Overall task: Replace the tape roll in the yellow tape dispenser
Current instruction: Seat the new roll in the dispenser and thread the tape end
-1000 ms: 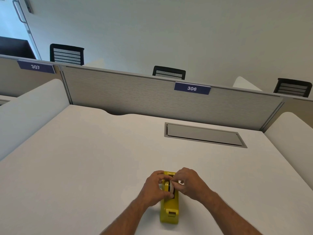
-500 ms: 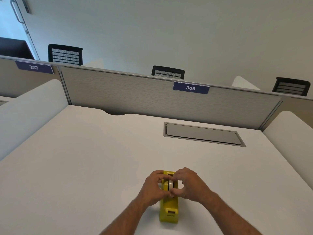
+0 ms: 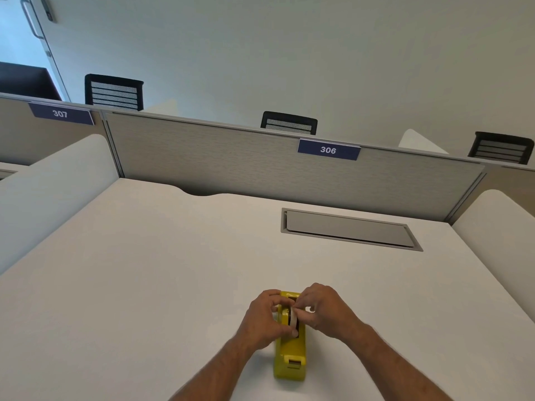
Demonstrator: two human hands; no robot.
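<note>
Dispenser (image 3: 289, 353) sits lengthwise on desk (image 3: 144, 285) near its front edge, cutter end toward the person. Left hand (image 3: 265, 318) clamps its side to steady it; right hand (image 3: 325, 309) pinches tape roll (image 3: 293, 317) at the cradle. Roll looks tilted; can't tell if seated.
</note>
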